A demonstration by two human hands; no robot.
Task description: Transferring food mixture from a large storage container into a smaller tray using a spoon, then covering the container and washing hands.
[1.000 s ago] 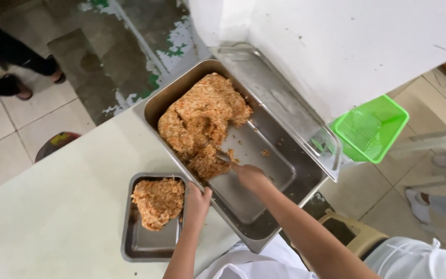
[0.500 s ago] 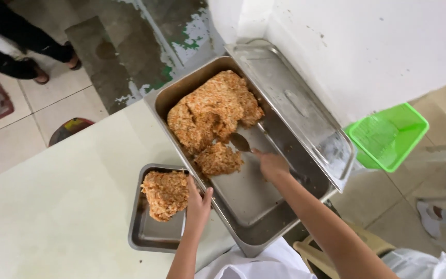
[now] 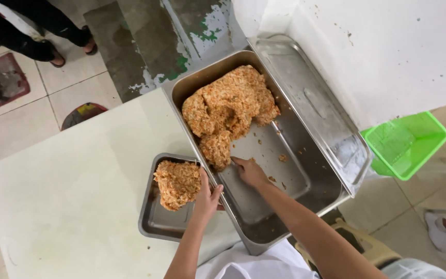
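A large steel pan [image 3: 179, 95] holds a big mound of orange crumbly mixture [image 3: 228, 106] at its far end; its near half is mostly bare. My right hand [image 3: 250, 172] reaches into the pan. Its fingers are curled on what looks like a spoon, pressed against the nearest lump [image 3: 216, 150]. A small steel tray [image 3: 153, 222] sits on the table against the pan's left side, with a heap of the same mixture [image 3: 177, 183] in it. My left hand [image 3: 207, 196] grips that tray's right edge, next to the heap.
The pan's steel lid [image 3: 311, 103] leans along the pan's right side by a white wall. A green plastic basket [image 3: 403, 142] stands on the floor to the right. The pale table [image 3: 78, 175] extends left. Another person's feet [image 3: 58, 49] stand on the tiles at top left.
My right hand has moved from the middle of the pan left to the nearest lump of mixture. My left hand has stayed on the small tray's edge.
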